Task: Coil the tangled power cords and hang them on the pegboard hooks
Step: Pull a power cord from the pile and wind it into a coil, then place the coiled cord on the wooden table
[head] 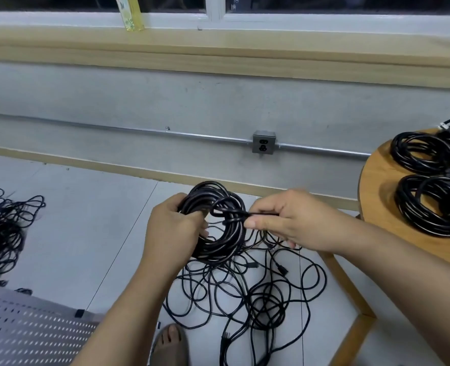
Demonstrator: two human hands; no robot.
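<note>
Pinching the loose tail [235, 213] of the cord between thumb and forefinger, the right grip [292, 220] holds it taut. The tail runs roughly level from the right rim of the coil [218, 196] toward that grip, after looping once round the bundle. The left grip [176, 228] is curled round the coil's left side with fingers through its centre, holding the ring on edge above the floor, over the tangle [245, 286] of loose cords. Cinching the wrap probably means drawing the tail further right along its own line. That way the round worktop [377, 186], already carrying finished coils [419, 154], stands close to the right forearm, so room is tight. The pegboard [34, 326] lies low on the left, nearer the left grip; its hooks cannot be made out.
</note>
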